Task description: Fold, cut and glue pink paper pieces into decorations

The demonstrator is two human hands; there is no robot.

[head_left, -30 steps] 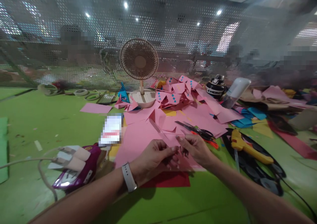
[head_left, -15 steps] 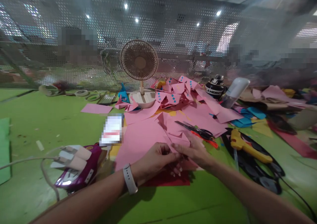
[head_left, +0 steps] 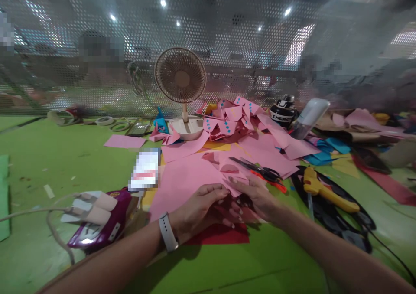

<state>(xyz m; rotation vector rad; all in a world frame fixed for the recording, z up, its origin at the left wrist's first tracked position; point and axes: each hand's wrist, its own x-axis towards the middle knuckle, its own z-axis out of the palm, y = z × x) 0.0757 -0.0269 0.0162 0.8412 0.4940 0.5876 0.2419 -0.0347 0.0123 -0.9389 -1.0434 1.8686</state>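
Observation:
Over the near edge of the pink paper sheets (head_left: pixel 190 172), both my hands meet at a small folded piece of pink paper (head_left: pixel 233 189). My right hand (head_left: pixel 260 198) pinches it from the right, thumb on top. From the left, the thumb and forefinger of my left hand (head_left: pixel 206 205) close at its near edge, while the other fingers curl below. My palms hide part of the piece. Red paper (head_left: pixel 224 235) lies under my hands. Just beyond them rest black-handled scissors (head_left: pixel 256 168), with orange handles beside them.
A yellow glue gun (head_left: pixel 328 192) lies on a black holder at right. To the left are a phone (head_left: pixel 145 170) and a purple device with white plugs (head_left: pixel 100 224). A fan (head_left: pixel 182 79), folded pink pieces (head_left: pixel 234 118) and a black jar (head_left: pixel 283 112) stand at the back.
My hands have drawn slightly apart at the folded piece, and my left fingers show more below it. The pink flap beyond my hands sits lower.

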